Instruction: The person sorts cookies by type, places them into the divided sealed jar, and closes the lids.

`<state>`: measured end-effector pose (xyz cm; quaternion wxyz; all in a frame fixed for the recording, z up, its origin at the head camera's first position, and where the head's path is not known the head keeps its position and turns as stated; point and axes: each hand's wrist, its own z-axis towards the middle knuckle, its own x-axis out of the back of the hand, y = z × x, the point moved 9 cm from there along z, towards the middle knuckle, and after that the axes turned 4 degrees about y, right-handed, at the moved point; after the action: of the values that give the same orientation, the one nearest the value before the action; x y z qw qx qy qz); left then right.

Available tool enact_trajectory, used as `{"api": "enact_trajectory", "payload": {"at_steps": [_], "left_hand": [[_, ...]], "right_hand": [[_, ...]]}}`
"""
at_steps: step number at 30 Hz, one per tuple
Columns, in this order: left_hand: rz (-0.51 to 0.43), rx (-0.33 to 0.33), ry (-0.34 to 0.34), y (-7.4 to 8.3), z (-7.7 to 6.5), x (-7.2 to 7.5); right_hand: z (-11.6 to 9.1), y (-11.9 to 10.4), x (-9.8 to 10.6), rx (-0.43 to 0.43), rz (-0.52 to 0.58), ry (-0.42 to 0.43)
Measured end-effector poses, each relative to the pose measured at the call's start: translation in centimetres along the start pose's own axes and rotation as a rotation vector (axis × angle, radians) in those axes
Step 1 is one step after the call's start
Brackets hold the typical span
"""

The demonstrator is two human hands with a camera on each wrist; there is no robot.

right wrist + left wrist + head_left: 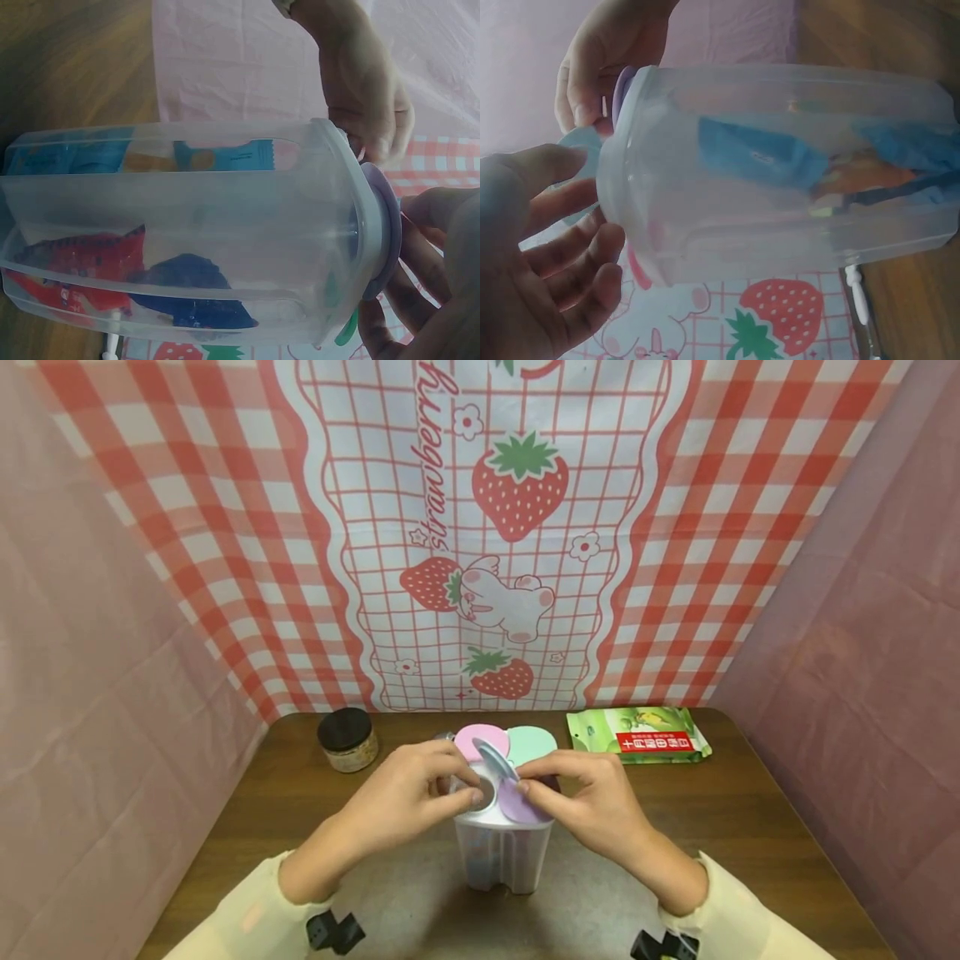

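Observation:
A clear plastic container (504,852) stands upright at the middle of the table, its white top (480,817) bearing several coloured lids. The pink lid (482,742), mint lid (532,743) and purple lid (522,802) lie flat, while a pale blue lid (495,760) is tilted up beside a round opening. My right hand (592,789) pinches the edge of this raised lid. My left hand (412,785) has its thumb and loosely bent fingers over the opening's rim. Through the walls show blue packets (757,154), red packets (82,262) and a dark blue packet (195,289).
At the back left stands a jar (348,741) with a black lid. A green soft pack (637,735) with a red label lies at the back right. Behind the container is a white handle (857,292). A strawberry-printed cloth (517,568) hangs behind the table, with pink cloth at both sides.

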<state>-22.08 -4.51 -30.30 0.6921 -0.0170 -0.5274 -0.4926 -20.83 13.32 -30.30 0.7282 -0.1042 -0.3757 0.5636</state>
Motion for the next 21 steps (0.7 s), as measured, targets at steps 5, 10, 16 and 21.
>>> {"api": "enact_trajectory", "payload": {"at_steps": [5,10,16,21], "left_hand": [[-0.055,0.071,0.135,-0.5,0.7,2.0],[-0.041,0.135,0.208,-0.7,1.5,3.1],[-0.039,0.136,0.190,-0.4,2.6,2.9],[-0.013,0.113,0.189,0.0,3.1,2.9]], "right_hand": [[0.0,0.0,0.1,-0.013,0.007,0.008],[0.0,-0.1,0.1,-0.004,0.005,0.014],[0.0,-0.2,0.0,0.020,0.005,0.017],[-0.1,0.0,0.0,0.000,0.011,0.013]]}}
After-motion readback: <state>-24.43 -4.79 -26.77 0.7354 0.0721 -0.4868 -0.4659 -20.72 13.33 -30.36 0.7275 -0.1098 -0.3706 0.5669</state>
